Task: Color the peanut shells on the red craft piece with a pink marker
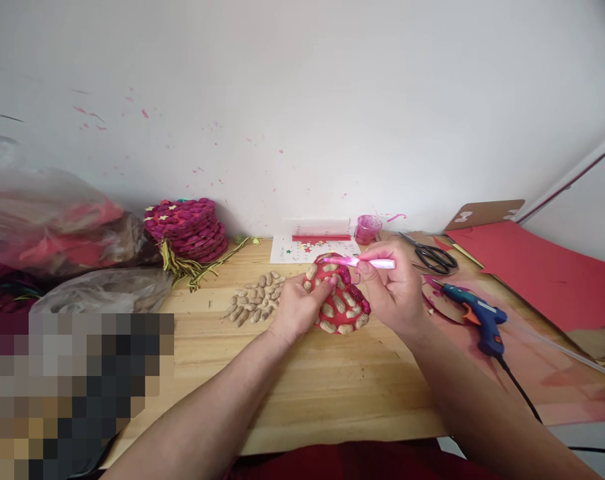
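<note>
A red disc covered with peanut shells (340,308) lies on the wooden table (312,380), some shells painted pink. My left hand (298,305) grips its left edge with the fingers closed over it. My right hand (395,288) is closed on a pink-and-white brush or pen (363,263), its tip over the disc's top. A loose pile of peanuts (255,297) lies just left of my left hand.
A pink paint cup (367,229) and a sheet with star stickers (310,249) lie behind the disc. Scissors (431,255), a blue glue gun (478,317) and red paper (537,270) sit right. A stack of finished pink discs (187,230) and plastic bags (52,227) are left.
</note>
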{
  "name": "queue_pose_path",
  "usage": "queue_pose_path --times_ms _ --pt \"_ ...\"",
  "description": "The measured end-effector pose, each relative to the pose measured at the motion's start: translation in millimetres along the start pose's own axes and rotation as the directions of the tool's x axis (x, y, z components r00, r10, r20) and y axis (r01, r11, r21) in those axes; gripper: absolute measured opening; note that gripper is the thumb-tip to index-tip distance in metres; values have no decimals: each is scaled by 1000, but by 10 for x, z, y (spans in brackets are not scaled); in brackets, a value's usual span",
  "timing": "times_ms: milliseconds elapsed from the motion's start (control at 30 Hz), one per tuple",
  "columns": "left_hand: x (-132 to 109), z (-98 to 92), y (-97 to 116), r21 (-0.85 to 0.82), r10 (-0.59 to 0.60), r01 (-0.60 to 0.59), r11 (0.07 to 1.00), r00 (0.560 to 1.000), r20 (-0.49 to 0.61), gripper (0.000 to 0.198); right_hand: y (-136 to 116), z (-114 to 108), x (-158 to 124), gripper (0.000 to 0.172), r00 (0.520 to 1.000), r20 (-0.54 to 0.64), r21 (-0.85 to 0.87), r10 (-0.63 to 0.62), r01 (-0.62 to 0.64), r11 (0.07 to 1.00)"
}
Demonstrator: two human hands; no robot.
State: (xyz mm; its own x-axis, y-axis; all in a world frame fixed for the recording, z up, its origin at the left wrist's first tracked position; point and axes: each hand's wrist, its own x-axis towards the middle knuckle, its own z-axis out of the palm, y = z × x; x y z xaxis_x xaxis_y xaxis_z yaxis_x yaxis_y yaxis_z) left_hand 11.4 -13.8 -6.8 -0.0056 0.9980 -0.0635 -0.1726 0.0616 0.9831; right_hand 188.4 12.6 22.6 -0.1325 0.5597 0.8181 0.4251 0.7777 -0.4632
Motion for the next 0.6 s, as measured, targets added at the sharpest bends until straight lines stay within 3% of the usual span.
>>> queue_pose_path --times_ms 200,400,600 --pt "-5 7 -19 -51 2 -1 999 1000 13 49 45 5 16 6 997 -33 18 64 -63 998" --pt "-14 2 10 61 41 -40 997 999 -9 46 -22 6 9 7 998 45 -24 -49 50 998" --pt "-18 2 12 119 73 -67 991 996 -47 43 -33 -28 25 9 998 34 -7 -46 47 999"
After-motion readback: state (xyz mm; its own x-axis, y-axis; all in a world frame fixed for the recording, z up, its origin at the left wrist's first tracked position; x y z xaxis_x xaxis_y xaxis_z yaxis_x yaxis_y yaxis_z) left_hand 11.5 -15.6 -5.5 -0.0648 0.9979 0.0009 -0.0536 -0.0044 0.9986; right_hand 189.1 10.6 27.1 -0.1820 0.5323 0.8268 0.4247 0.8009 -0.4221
